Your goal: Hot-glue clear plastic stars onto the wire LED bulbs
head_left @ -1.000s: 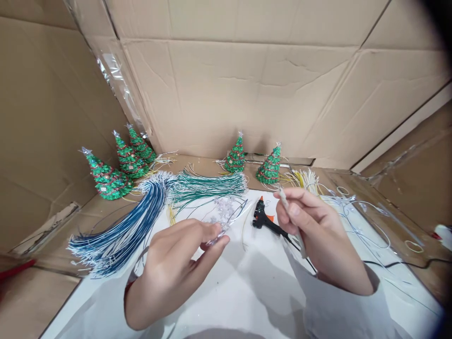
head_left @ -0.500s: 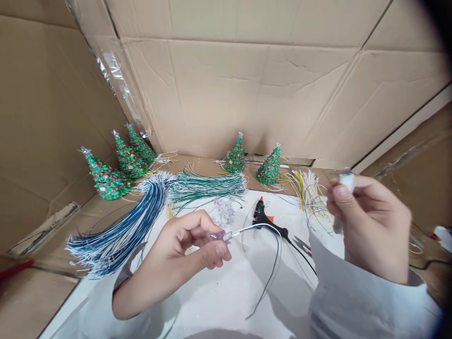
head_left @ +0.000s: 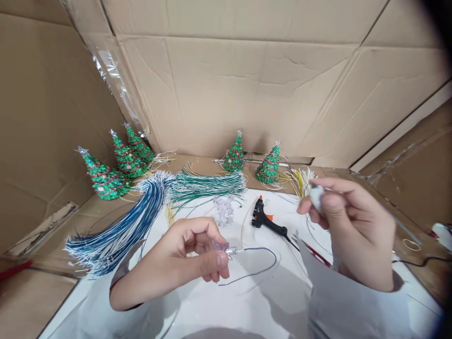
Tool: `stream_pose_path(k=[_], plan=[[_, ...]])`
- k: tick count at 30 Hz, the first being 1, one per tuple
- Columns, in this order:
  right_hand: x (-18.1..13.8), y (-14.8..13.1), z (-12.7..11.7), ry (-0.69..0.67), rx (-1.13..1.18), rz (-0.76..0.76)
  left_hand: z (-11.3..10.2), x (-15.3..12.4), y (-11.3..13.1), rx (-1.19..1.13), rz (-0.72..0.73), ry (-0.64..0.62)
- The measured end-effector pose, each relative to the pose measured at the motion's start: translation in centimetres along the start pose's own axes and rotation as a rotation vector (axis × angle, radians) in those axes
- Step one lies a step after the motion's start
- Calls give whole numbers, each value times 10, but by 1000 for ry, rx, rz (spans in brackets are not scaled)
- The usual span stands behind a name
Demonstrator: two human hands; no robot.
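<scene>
Thumb and fingers of my left hand pinch a clear plastic star, partly hidden by the fingertips. From its base a thin blue and white wire loops out to the right and back above the table. Up on the right, my right hand grips a small white piece with a dark tip; its exact kind is unclear. The two hands are apart. Just beyond my left hand lies a pile of clear plastic stars.
A black glue gun and red-handled scissors lie on the white table. Behind are a blue wire bundle, a green wire bundle and several small green trees, one at centre right. Cardboard walls enclose the table.
My right hand has moved left and slightly lower, with the white piece tilted differently. The wire from the star has swung into a flatter loop. My left hand keeps its pinch.
</scene>
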State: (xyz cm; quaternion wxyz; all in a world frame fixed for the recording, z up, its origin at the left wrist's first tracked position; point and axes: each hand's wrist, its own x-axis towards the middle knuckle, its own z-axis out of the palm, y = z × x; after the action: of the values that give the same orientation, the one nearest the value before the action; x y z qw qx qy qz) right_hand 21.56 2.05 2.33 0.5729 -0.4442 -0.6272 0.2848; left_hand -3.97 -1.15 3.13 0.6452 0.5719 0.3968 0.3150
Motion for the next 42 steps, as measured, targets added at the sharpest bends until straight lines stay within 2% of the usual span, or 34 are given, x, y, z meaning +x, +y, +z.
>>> stream_pose_path(k=[3,7,11,20,30,34,42], plan=[[0,-4,13,-230,28,102,1,1,1,-1,-25,-30],[-6,-11,33,-566,83,212,3,3,2,169,18,24],[-12,-13,47,-708,142,254,3,4,3,304,53,30],[-14,-10,49,-740,169,304,3,3,4,360,60,1],[-14,-18,46,-838,47,236,4,1,3,362,90,-4],[-11,-14,46,-763,71,226,3,-1,3,347,98,-2],[-7,-1,43,-508,147,246,2,-3,6,357,94,-3]])
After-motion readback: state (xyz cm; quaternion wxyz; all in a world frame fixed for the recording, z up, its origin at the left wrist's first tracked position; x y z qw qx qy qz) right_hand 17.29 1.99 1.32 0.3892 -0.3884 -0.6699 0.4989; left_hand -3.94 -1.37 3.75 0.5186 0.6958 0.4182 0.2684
